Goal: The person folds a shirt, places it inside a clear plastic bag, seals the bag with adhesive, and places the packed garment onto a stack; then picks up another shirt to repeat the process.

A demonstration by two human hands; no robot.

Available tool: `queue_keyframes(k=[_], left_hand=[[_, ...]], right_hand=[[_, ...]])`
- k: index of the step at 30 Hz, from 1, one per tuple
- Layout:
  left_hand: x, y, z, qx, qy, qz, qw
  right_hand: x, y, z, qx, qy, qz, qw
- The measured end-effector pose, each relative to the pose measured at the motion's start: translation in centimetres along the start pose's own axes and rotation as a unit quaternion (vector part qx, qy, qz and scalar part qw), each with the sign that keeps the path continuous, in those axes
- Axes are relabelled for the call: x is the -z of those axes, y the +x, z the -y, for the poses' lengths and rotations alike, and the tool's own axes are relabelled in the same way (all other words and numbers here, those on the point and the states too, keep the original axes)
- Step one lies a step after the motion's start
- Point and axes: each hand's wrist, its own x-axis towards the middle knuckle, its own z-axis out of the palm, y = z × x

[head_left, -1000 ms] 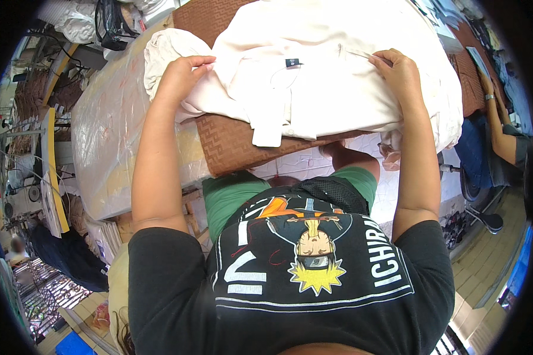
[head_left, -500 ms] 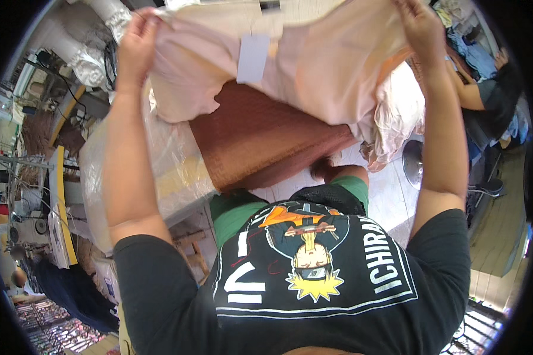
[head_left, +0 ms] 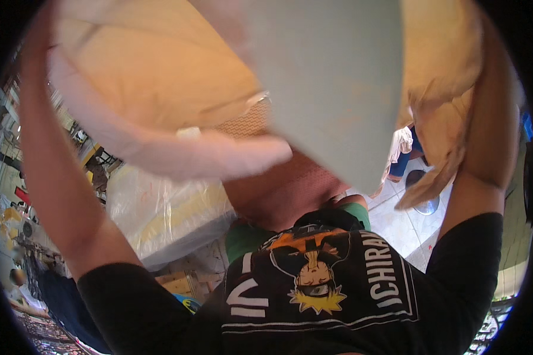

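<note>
A beige-pink garment is lifted close to the camera and fills much of the upper view, blurred. A pale grey card or patch hangs in front of its middle, looking large because it is near. My left forearm rises along the garment's left side, and my right forearm along its right. Both hands lie beyond the upper edge, so their grip does not show. Below the cloth, a brown textured cover spreads in front of my lap.
A plastic-wrapped pale bundle sits to the left of the brown cover. Light floor tiles and a round dark metal disc show at the right. Cluttered equipment lines the far left. A wooden piece lies low at left.
The garment has come up and nearer to the camera, its card now much larger. Both arms have risen and spread outward, and the hands have left the view at the top.
</note>
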Motion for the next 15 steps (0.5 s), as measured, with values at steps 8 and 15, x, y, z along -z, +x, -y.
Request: queue_keyframes(k=[8, 15], left_hand=[[-3.7, -0.2, -0.4, 0.08, -0.049, 0.007, 0.996], [-2.0, -0.6, -1.1, 0.066, -0.014, 0.06, 0.996]], right_hand=[[-1.1, -1.4, 0.8, -0.012, 0.019, 0.034, 0.999], [0.8, -0.7, 0.4, 0.009, 0.041, 0.02, 0.999]])
